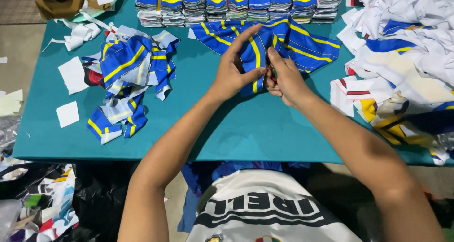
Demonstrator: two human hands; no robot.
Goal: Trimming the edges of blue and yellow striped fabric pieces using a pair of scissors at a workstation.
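Note:
A fan-shaped piece of blue cloth with yellow stripes lies on the teal table in front of me. My left hand pinches its near edge, fingers stretched over the fabric. My right hand is closed around a small tool with a red and green part, pressed against the same edge of the cloth. What the tool is cannot be made out.
A heap of blue and yellow fabric scraps lies at the left. Folded stacks of striped cloth line the far edge. A pile of white and mixed cloth pieces fills the right side. White paper squares lie at the left.

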